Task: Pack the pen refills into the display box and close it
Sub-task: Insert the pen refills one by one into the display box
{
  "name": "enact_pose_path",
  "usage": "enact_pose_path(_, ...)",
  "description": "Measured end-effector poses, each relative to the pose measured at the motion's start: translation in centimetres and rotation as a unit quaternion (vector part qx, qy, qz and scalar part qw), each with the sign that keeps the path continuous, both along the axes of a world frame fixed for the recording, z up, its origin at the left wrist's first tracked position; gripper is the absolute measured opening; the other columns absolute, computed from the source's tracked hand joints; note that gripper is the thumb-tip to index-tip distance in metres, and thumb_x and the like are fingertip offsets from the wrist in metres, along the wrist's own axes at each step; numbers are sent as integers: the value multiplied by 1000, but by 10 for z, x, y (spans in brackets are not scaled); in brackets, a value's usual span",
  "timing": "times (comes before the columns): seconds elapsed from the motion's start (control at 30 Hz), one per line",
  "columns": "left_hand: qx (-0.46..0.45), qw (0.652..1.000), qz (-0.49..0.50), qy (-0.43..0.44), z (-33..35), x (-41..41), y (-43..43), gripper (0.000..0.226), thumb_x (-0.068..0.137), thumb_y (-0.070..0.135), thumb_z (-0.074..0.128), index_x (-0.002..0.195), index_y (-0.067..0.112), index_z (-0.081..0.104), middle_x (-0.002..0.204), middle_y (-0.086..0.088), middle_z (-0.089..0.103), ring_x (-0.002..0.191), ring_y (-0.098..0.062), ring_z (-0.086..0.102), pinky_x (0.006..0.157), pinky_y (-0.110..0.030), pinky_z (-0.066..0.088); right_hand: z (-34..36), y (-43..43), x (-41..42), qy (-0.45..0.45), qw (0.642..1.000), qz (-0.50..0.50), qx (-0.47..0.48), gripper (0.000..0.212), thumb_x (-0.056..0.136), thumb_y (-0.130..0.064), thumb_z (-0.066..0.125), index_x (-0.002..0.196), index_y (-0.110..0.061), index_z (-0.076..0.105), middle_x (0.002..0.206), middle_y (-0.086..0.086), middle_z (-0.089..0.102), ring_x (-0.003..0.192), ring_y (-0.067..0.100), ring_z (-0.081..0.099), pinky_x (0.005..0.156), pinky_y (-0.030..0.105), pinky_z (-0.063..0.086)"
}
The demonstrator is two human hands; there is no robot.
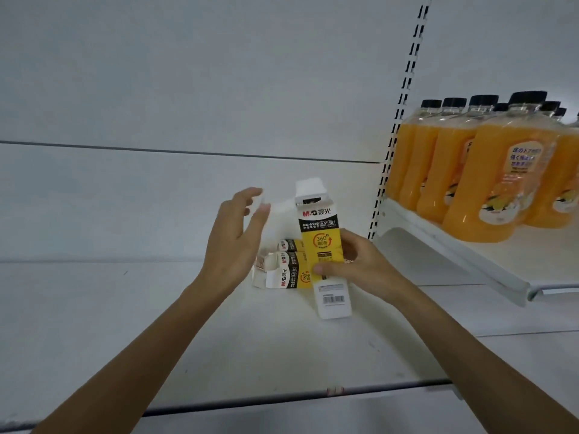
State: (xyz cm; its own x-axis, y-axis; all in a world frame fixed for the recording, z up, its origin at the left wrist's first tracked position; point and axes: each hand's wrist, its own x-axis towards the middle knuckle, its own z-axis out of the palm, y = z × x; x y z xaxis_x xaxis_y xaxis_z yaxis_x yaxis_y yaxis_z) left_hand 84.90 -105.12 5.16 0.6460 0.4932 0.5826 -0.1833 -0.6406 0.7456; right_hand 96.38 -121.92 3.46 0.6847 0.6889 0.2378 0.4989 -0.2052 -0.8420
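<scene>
My right hand [360, 267] grips a tall yellow, black and white pen refill box [319, 239] upright above the shelf, thumb across its lower front. Its white top flap stands open, and dark refill ends show in the opening. A white flap with a barcode hangs at its bottom. My left hand [238, 239] hovers to the left of the box with fingers spread, holding nothing. Behind the held box, several matching boxes [288, 270] lie on the white shelf [219, 339], their white end flaps open toward the left.
Orange juice bottles with black caps [488, 170] stand on a higher shelf at the right, whose bracket and edge [454, 255] jut toward my right hand. A slotted upright [398, 120] runs up the back wall. The shelf's front edge [282, 399] crosses below my arms.
</scene>
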Motion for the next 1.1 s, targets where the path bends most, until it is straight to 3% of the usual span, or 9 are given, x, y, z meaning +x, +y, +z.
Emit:
enact_pose_path(0.1, -56, 997, 19, 44, -16, 7, -9, 41, 90, 36, 50, 128, 22, 42, 124, 0, 47, 109, -14, 50, 80, -24, 42, -2, -10, 5, -25, 998, -49, 8, 39, 69, -26, 80, 100, -26, 57, 98, -11, 67, 92, 8, 63, 79, 23, 51)
enact_pose_path(0.23, -163, 978, -78, 107, -33, 15, -50, 34, 86, 31, 59, 115, 21, 45, 98, 11, 54, 80, 2, 54, 56, -5, 41, -13, 3, -9, -89, 990, -103, 25, 35, 70, -34, 77, 96, -26, 55, 84, -14, 63, 74, -3, 59, 60, 17, 45)
enact_pose_path(0.33, -193, 975, -74, 82, -37, 23, -65, 38, 81, 31, 66, 106, 17, 42, 85, 13, 55, 75, 7, 53, 54, -2, 40, -18, 16, -23, -189, 982, 16, -10, 34, 63, -31, 75, 89, -36, 53, 85, -7, 60, 80, 8, 59, 63, 31, 50)
enact_pose_path(0.4, -217, 974, -39, 62, -35, 24, -54, 45, 78, 35, 68, 107, 16, 39, 90, 8, 59, 81, -3, 59, 61, -12, 45, -13, 10, -25, -131, 984, 112, -36, 53, 65, -19, 75, 110, -35, 52, 108, -4, 57, 100, 7, 56, 78, 30, 53)
enact_pose_path(0.53, -181, 977, -39, 105, -31, 15, -31, 52, 71, 42, 72, 110, 27, 42, 92, 15, 60, 81, 1, 59, 60, -18, 42, -9, -4, 8, -150, 984, 52, -78, 59, 75, -11, 65, 130, -23, 49, 128, -6, 51, 118, 8, 49, 94, 18, 41)
enact_pose_path(0.67, -95, 986, -13, 136, -24, 5, -12, 48, 71, 45, 71, 112, 32, 50, 84, 20, 61, 74, 7, 57, 56, -15, 39, -23, 0, 38, -272, 921, -50, -273, 64, 83, -37, 62, 140, -24, 35, 142, 0, 41, 133, 19, 35, 105, 38, 33)
enact_pose_path(0.8, -115, 985, 27, 129, -24, 0, 3, 67, 76, 44, 67, 131, 22, 37, 88, 13, 59, 79, -4, 58, 65, -23, 45, -25, 5, 37, -335, 876, -83, -336, 60, 80, -53, 59, 131, -26, 44, 116, 2, 46, 118, 23, 40, 93, 41, 36)
enact_pose_path(0.93, -115, 988, 75, 74, -35, -2, -13, 43, 85, 30, 58, 118, 16, 35, 83, 14, 53, 80, -5, 57, 57, -14, 37, -25, 13, 27, -264, 911, -54, -312, 49, 76, -52, 65, 111, -20, 52, 98, -1, 46, 94, 20, 50, 72, 32, 41)
enact_pose_path(1.1, -25, 996, 73, 36, -45, -11, -28, 82, 69, 34, 73, 131, 28, 20, 106, 8, 55, 88, -7, 57, 72, -20, 47, -24, 32, 12, -259, 914, -20, -313, 52, 79, -53, 61, 117, -21, 46, 95, -4, 55, 90, 17, 51, 66, 30, 35)
